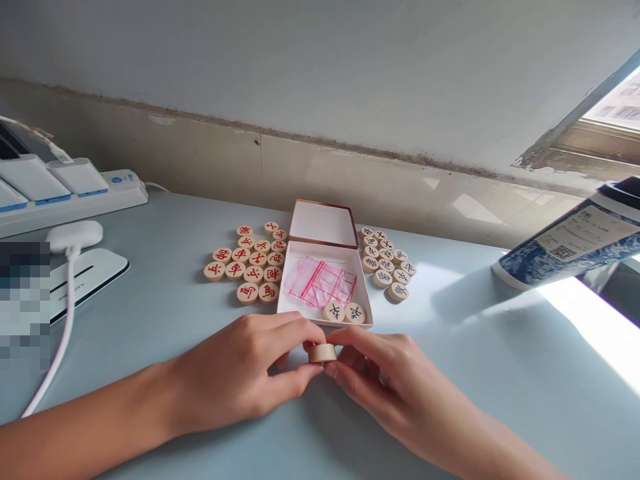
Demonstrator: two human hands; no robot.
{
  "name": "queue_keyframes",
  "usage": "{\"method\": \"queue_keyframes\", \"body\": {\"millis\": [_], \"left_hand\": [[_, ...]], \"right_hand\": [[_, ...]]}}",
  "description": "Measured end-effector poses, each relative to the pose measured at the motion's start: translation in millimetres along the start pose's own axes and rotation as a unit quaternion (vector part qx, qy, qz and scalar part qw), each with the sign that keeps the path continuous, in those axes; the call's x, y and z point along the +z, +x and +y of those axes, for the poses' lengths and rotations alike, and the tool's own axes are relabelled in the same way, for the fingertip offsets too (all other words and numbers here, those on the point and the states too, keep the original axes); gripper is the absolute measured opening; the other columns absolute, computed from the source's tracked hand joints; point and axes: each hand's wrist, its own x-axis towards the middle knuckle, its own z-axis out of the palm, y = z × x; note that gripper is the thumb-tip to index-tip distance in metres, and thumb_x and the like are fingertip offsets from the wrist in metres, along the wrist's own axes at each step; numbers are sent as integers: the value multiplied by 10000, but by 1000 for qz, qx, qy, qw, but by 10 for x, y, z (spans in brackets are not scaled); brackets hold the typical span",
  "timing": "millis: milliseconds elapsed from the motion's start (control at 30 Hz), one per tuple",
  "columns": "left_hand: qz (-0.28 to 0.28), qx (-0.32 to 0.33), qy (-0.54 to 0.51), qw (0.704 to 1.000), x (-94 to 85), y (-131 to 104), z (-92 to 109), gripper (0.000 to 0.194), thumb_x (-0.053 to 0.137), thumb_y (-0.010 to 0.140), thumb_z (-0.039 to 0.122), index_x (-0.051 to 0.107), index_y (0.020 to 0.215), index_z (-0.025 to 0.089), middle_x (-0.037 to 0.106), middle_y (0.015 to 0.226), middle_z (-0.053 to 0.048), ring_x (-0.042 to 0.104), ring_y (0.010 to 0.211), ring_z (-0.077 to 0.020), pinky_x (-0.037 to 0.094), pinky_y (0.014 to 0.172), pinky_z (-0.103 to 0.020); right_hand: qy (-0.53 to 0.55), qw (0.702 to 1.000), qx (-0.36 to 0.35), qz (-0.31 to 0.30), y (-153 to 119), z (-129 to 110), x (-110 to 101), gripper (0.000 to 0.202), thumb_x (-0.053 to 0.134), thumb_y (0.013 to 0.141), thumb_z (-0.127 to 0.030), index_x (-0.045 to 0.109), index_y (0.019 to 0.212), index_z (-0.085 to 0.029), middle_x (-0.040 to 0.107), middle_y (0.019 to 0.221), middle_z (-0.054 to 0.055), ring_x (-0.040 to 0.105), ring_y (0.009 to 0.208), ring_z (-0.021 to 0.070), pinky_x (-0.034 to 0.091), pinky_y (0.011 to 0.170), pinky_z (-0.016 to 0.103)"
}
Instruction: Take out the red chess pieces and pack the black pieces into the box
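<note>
Between the fingertips of both hands is a round wooden Chinese chess piece, seen edge-on just in front of the box. My left hand pinches its left side with thumb and index finger. My right hand pinches its right side the same way. The open white box holds a folded plastic sheet with red lines and two pieces with dark characters at its near edge. Red-marked pieces lie left of the box, dark-marked pieces to its right.
A white power strip with plugged chargers stands at the back left, near a white earbud case and its cable. A blue patterned cup stands at the right, by a sunlit patch. A wall closes off the back.
</note>
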Motion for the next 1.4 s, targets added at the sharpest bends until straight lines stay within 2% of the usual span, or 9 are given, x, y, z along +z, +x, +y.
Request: {"method": "queue_keyframes", "body": {"millis": [133,267,367,500,600,833,1067,1267,1400], "left_hand": [[2,24,18,1000,7,-21,-31,217,569,912,65,569,1042,239,635,898,69,567,674,-62,428,657,-166],[1,78,64,995,20,-33,-70,236,531,915,44,540,1065,226,641,957,28,630,801,-107,447,727,-200],[-7,99,83,992,21,-23,-72,218,516,928,45,532,1067,212,651,1018,-2,666,883,-137,463,760,-214],[-11,112,102,988,8,-10,-63,207,495,952,50,546,1077,206,641,1027,-7,676,850,-125,472,732,-204],[-15,111,101,989,1,-7,-63,201,502,951,56,555,1072,208,637,1021,-4,677,843,-119,479,735,-199],[-25,83,65,994,-4,-4,-6,164,619,889,124,572,1022,207,648,966,15,667,846,-128,483,732,-203],[-21,95,74,992,1,-7,-16,151,585,931,125,561,1059,202,665,988,8,678,873,-134,485,756,-212],[-17,99,72,992,10,-19,-35,172,577,947,123,544,1095,204,663,1006,0,676,884,-136,492,766,-208],[-10,106,73,992,24,-18,-64,216,568,947,103,534,1137,200,661,1022,-2,674,903,-136,498,779,-210]], "right_hand": [[24,999,13,-29,10,-33,-59,244,477,1057,-383,634,986,-210,574,692,-61,439,564,72,348,528,217],[36,998,20,-40,13,-50,-78,417,406,1074,-471,563,803,-195,553,725,-40,451,618,82,360,559,226],[24,998,29,-41,6,-31,-50,391,435,1063,-460,537,793,-196,493,674,-53,386,579,82,325,521,231],[17,998,27,-48,2,-13,-13,315,497,1041,-413,514,808,-202,463,634,-73,348,543,73,294,485,226],[19,999,20,-45,2,-19,-3,288,515,1031,-386,505,808,-204,450,617,-80,349,527,67,283,469,218],[9,999,-5,-39,-13,-22,-3,271,512,1030,-352,519,808,-197,533,663,-60,430,561,67,344,522,216],[1,999,-2,-46,-10,-4,-9,239,506,1023,-339,539,841,-187,453,615,-75,376,538,73,318,498,228],[6,999,16,-46,-16,20,-6,174,523,1007,-296,566,881,-184,534,669,-59,406,553,72,337,504,228],[11,998,40,-55,-20,11,-18,177,500,1018,-325,611,968,-196,583,692,-55,442,561,80,360,519,231]]}}
